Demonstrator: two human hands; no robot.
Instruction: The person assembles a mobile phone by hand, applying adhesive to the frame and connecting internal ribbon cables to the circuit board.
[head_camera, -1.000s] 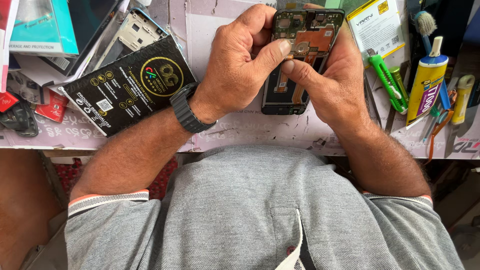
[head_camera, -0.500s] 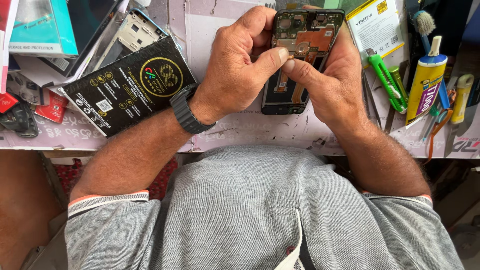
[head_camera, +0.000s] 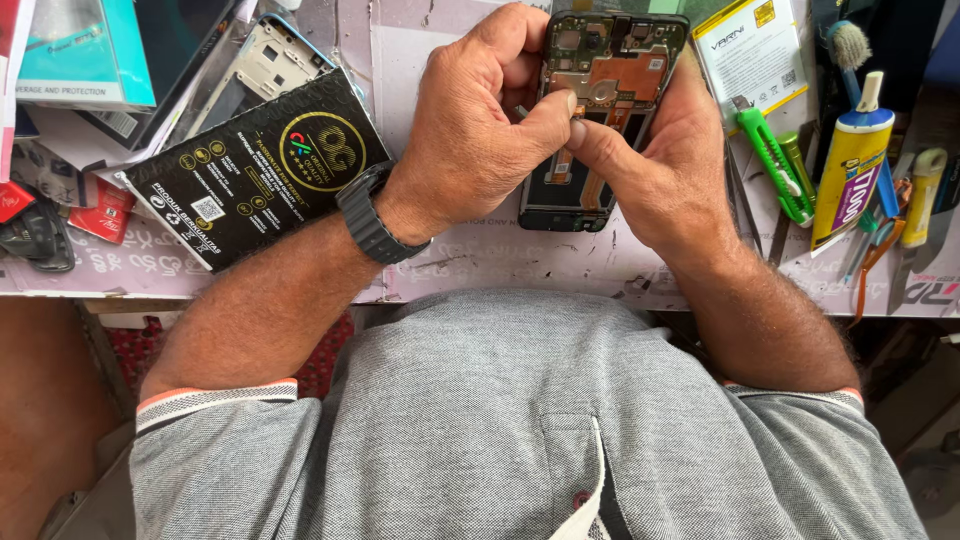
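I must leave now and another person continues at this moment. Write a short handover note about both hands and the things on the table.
Left hand: rests on the opened phone, thumb pressed at its middle.
Right hand: steadies the phone's right edge, fingertip meeting the left thumb over the board; whether a small part is pinched there cannot be told.
Phone: back cover off, circuit board exposed, lying on the work mat.
Nearby: black box on the left, green tool and yellow glue tube on the right.
Done: phone opened. Left: phone not yet closed.

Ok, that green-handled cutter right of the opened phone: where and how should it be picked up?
Grip the green-handled cutter across its long green handle, coming from above. It lies flat on the table, nearly upright in the view, with a yellow glue tube close on its right.
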